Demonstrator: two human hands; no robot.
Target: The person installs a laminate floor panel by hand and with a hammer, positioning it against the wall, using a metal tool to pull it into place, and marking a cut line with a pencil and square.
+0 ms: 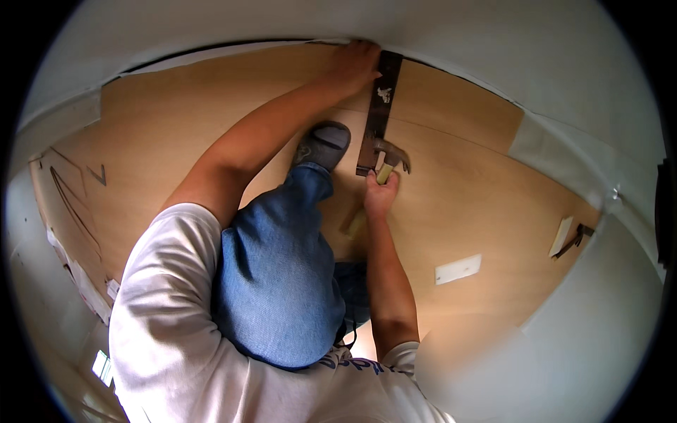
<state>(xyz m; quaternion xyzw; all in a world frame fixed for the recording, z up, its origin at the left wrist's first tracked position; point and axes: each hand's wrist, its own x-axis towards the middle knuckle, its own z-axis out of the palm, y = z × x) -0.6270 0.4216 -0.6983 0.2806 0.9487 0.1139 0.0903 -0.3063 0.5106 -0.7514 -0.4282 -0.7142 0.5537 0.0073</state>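
A long dark flat metal bar [379, 106] lies across the wood-coloured floor panels, its far end at the foot of the pale wall. At that far end is my left hand [355, 67], its fingers bent around the end and its thumb against the bar's edge. My right hand [381, 194] grips the yellow handle of a claw hammer [392, 154]. The hammer's head is beside the bar's near end, close to it; whether they touch I cannot tell. Below my right hand, the handle's lower part is blurred.
My foot in a grey shoe [324, 144] is planted left of the bar. A white rectangular piece [458, 269] lies to the right. Near the right wall are another pale strip [561, 236] and a dark metal tool [578, 240]. The pale wall [479, 42] curves around the far side.
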